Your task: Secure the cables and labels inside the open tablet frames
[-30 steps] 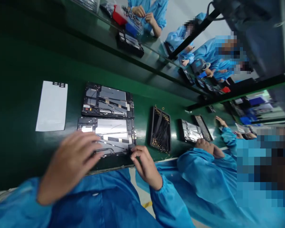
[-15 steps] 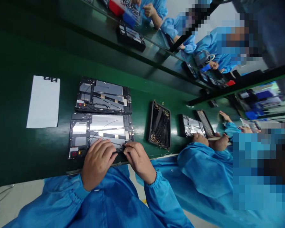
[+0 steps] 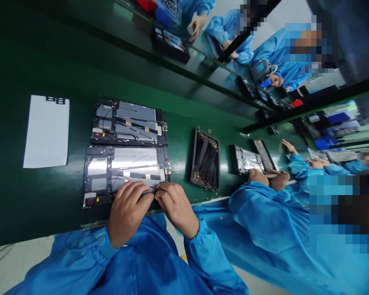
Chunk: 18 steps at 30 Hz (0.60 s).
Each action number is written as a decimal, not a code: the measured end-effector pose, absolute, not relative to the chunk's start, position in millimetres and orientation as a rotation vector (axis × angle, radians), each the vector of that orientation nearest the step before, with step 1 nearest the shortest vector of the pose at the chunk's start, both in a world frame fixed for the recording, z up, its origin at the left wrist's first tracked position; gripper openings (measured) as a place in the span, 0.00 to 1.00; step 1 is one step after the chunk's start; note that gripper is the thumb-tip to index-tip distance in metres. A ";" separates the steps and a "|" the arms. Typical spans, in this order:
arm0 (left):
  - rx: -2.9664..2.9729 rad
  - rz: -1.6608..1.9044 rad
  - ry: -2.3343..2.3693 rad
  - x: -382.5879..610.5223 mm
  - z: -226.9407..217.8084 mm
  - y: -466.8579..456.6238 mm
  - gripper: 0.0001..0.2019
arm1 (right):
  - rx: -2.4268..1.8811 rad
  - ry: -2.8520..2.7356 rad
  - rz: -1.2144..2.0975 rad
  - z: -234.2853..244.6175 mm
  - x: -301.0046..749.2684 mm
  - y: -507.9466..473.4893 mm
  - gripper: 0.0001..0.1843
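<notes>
Head view: left hand (image 3: pixel 127 213) and right hand (image 3: pixel 176 209) pinch a tablet frame (image 3: pixel 126 172) together on a green workbench (image 3: pixel 33 205).

We see a white paper sheet (image 3: pixel 46 132) and a black tray of small gold parts (image 3: pixel 204 159) on the green workbench (image 3: pixel 37 200), a co-worker's blue sleeve (image 3: pixel 264 217) along its near edge.

Left hand (image 3: pixel 128 214), right hand (image 3: pixel 176 209) on tablet chassis (image 3: pixel 135 160) edge, second chassis (image 3: pixel 129 119) just beside, green workbench (image 3: pixel 33 205)
</notes>
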<state>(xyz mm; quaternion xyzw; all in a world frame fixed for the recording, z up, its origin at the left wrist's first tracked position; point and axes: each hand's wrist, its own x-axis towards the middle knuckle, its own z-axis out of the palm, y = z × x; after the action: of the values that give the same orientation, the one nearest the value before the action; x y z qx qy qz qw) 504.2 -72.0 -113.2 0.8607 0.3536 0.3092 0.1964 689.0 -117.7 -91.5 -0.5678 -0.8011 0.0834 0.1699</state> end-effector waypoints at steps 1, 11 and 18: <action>2.424 0.862 0.991 504.2 -114.1 -72.3 0.04 | -1.614 -2.276 0.242 -91.3 689.5 -117.6 0.05; 2.449 0.886 1.019 508.6 -114.8 -71.0 0.04 | -1.533 -2.020 0.414 -97.5 700.9 -125.0 0.09; 2.450 0.871 1.056 512.4 -113.3 -69.5 0.03 | -1.561 -2.020 0.395 -96.6 697.0 -123.4 0.04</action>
<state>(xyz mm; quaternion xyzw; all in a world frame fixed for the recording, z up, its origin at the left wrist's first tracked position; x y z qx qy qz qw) 512.4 -69.5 -113.3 0.8608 0.3709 0.3059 0.1671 697.0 -123.4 -96.6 -0.5808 -0.7517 0.1470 0.2756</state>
